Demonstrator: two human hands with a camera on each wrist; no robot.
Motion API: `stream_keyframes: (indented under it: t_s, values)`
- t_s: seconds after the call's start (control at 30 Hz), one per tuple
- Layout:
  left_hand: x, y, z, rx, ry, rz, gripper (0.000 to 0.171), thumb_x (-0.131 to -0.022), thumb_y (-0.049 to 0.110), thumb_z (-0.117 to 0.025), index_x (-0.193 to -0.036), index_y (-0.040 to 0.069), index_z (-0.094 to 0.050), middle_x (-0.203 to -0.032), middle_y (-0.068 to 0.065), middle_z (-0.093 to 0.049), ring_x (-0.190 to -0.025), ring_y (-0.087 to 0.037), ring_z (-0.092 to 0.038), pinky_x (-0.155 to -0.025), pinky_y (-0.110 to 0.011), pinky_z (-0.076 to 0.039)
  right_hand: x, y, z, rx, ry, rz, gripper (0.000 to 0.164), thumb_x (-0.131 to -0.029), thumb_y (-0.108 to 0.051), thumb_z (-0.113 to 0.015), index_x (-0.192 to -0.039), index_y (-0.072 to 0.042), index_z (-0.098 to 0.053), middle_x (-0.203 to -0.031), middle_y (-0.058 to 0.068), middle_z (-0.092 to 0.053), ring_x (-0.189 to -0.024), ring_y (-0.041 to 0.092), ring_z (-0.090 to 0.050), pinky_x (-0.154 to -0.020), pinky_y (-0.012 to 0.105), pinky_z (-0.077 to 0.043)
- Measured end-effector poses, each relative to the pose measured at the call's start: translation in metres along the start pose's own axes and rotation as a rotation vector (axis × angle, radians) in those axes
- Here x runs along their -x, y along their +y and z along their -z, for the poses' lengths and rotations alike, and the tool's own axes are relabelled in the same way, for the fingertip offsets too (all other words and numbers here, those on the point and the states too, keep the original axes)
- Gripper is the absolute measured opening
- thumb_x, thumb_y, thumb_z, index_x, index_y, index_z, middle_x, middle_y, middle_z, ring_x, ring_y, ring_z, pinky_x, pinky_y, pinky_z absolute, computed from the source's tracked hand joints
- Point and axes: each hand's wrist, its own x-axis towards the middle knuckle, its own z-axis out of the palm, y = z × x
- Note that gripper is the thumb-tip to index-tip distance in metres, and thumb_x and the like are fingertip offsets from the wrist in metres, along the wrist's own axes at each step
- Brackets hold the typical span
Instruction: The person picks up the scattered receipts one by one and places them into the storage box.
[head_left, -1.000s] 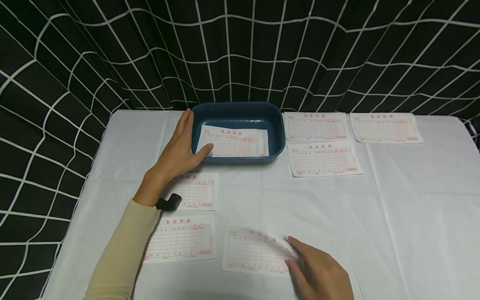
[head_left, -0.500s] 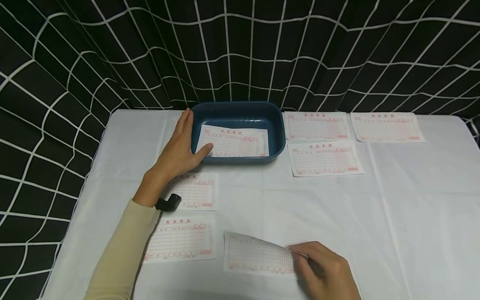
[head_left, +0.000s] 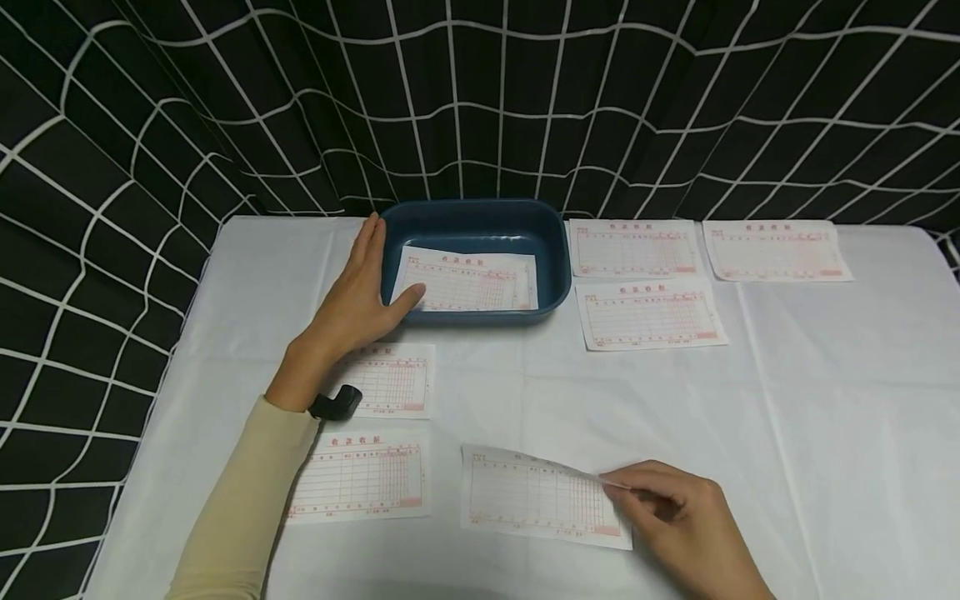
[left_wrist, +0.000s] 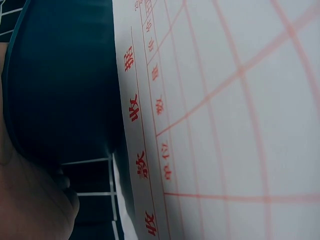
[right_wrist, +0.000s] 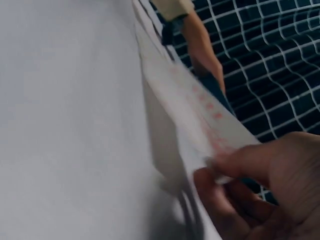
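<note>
My right hand [head_left: 675, 517] pinches the upper right corner of a printed receipt slip [head_left: 540, 496] between thumb and fingers. The slip's top edge is raised and bends back; in the right wrist view the receipt [right_wrist: 200, 105] slants up from the white cloth into the pinch. My left hand [head_left: 356, 296] rests at the left side of a blue plastic tub [head_left: 555, 308], fingers straight along its wall and thumb over the front rim. Receipt slips [head_left: 461, 279] lie overlapped inside the tub. In the left wrist view the tub wall [left_wrist: 60, 85] stands beside a large near receipt [left_wrist: 225, 125].
Two receipts [head_left: 393, 383] [head_left: 367, 475] lie at left, partly under the left forearm. Three more slips [head_left: 633, 250] [head_left: 651, 315] [head_left: 776, 250] lie flat right of the tub. A white cloth [head_left: 825, 433] covers the table; a black, white-gridded curtain [head_left: 480, 92] stands behind and at left.
My right hand has taken the receipt's upper right corner, lifted its top edge and shifted it slightly right. The left hand stays at the tub.
</note>
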Motion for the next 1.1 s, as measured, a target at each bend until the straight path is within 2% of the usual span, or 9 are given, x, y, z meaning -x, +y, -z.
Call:
stream_keyframes:
  t_s: [0.07, 0.17, 0.27, 0.47, 0.67, 0.73, 0.9, 0.97, 1.1]
  values:
    - [-0.001, 0.0, 0.001, -0.002, -0.002, 0.001, 0.105, -0.099, 0.051, -0.063, -0.171, 0.008, 0.0, -0.181, -0.008, 0.007, -0.169, -0.032, -0.007, -0.133, -0.058, -0.021, -0.004, 0.001, 0.005, 0.028, -0.032, -0.015, 0.026, -0.084, 0.006, -0.083, -0.096, -0.017, -0.083, -0.094, -0.003, -0.08, -0.08, -0.003, -0.07, -0.064, 0.016, -0.059]
    - [0.0, 0.0, 0.002, -0.011, -0.009, 0.006, 0.105, -0.1, 0.052, -0.063, -0.171, 0.009, 0.001, -0.181, -0.008, 0.007, -0.169, -0.032, -0.006, -0.133, -0.058, -0.02, -0.009, 0.002, 0.01, 0.069, -0.059, -0.081, 0.019, -0.086, 0.0, -0.085, -0.095, -0.016, -0.08, -0.087, -0.004, -0.076, -0.078, -0.004, -0.068, -0.066, 0.017, -0.06]
    - [0.0, 0.0, 0.003, -0.013, -0.012, 0.009, 0.105, -0.1, 0.053, -0.062, -0.171, 0.009, 0.001, -0.181, -0.008, 0.007, -0.169, -0.031, -0.006, -0.133, -0.058, -0.02, -0.014, 0.003, 0.017, 0.05, -0.076, -0.145, 0.014, -0.088, -0.007, -0.085, -0.098, -0.013, -0.078, -0.084, -0.004, -0.074, -0.073, -0.002, -0.067, -0.065, 0.018, -0.059]
    - [0.002, -0.001, 0.005, -0.012, -0.008, 0.012, 0.105, -0.099, 0.052, -0.063, -0.171, 0.009, 0.0, -0.181, -0.009, 0.006, -0.169, -0.032, -0.006, -0.133, -0.058, -0.02, -0.03, 0.002, 0.033, -0.018, -0.105, -0.165, 0.012, -0.092, -0.012, -0.083, -0.103, -0.013, -0.078, -0.086, -0.004, -0.078, -0.072, 0.007, -0.073, -0.064, 0.021, -0.055]
    - [0.0, 0.001, 0.003, 0.0, -0.008, 0.006, 0.105, -0.099, 0.053, -0.063, -0.171, 0.009, 0.0, -0.181, -0.008, 0.006, -0.169, -0.03, -0.007, -0.134, -0.057, -0.02, -0.047, 0.007, 0.051, -0.039, -0.072, -0.24, 0.014, -0.096, -0.017, -0.08, -0.107, -0.01, -0.079, -0.09, -0.011, -0.078, -0.077, 0.005, -0.07, -0.065, 0.021, -0.053]
    - [0.0, 0.0, 0.003, -0.001, -0.007, 0.002, 0.105, -0.099, 0.053, -0.062, -0.171, 0.009, 0.0, -0.181, -0.008, 0.006, -0.169, -0.03, -0.007, -0.134, -0.057, -0.02, -0.055, 0.008, 0.055, -0.071, -0.063, -0.234, 0.014, -0.096, -0.015, -0.079, -0.108, -0.007, -0.079, -0.092, -0.011, -0.078, -0.077, 0.004, -0.07, -0.066, 0.021, -0.055]
    - [0.002, -0.004, 0.005, -0.003, -0.004, -0.004, 0.104, -0.1, 0.052, -0.062, -0.171, 0.006, -0.001, -0.181, -0.009, 0.006, -0.169, -0.031, -0.007, -0.134, -0.056, -0.021, -0.081, 0.009, 0.064, -0.231, -0.033, -0.197, 0.012, -0.094, -0.005, -0.078, -0.105, 0.0, -0.076, -0.092, -0.01, -0.078, -0.079, 0.001, -0.073, -0.067, 0.019, -0.059]
    - [0.002, -0.003, 0.004, 0.0, -0.007, -0.003, 0.104, -0.1, 0.052, -0.062, -0.171, 0.006, 0.0, -0.181, -0.009, 0.006, -0.169, -0.031, -0.006, -0.134, -0.056, -0.021, -0.093, 0.009, 0.067, -0.304, -0.014, -0.191, 0.011, -0.093, -0.002, -0.079, -0.104, -0.001, -0.075, -0.092, -0.009, -0.079, -0.08, 0.001, -0.073, -0.067, 0.018, -0.059]
    - [0.001, -0.001, 0.004, 0.004, -0.009, -0.003, 0.106, -0.099, 0.053, -0.062, -0.171, 0.007, 0.0, -0.181, -0.01, 0.006, -0.169, -0.03, -0.005, -0.134, -0.056, -0.02, -0.117, 0.005, 0.069, -0.329, 0.019, -0.195, 0.01, -0.093, -0.004, -0.079, -0.102, -0.006, -0.075, -0.09, -0.01, -0.077, -0.079, 0.0, -0.072, -0.067, 0.016, -0.058]
